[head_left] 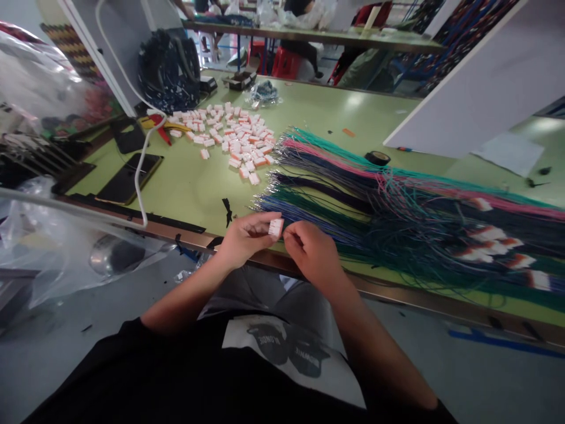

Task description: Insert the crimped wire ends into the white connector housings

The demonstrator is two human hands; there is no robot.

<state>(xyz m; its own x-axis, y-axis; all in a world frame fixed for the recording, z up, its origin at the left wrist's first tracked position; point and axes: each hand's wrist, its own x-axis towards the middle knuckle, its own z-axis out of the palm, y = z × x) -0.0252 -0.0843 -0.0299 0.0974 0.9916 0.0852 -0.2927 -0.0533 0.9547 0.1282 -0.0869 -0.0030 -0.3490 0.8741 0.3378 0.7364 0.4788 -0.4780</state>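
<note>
Between the thumb and fingers of my left hand (247, 237) is a white and orange connector housing (276, 228), held over the table's front edge. Close to its right side, my right hand (312, 250) has its fingers pinched together; what they hold, if anything, is too small to make out. Just beyond my hands lie bundles of wires (322, 197) in green, blue, black, grey, pink and teal, their bare metal terminals (276, 179) pointing left. A loose pile of similar connector housings (238, 135) is spread on the green table (189, 182) further back.
On the right, housings fitted with wires (489, 235) rest on the bundles. A roll of black tape (377, 158) sits behind the wires. To the left are a phone (129, 178), red and yellow pliers (161, 126) and a white cable (142, 176). A white panel (477, 76) stands back right.
</note>
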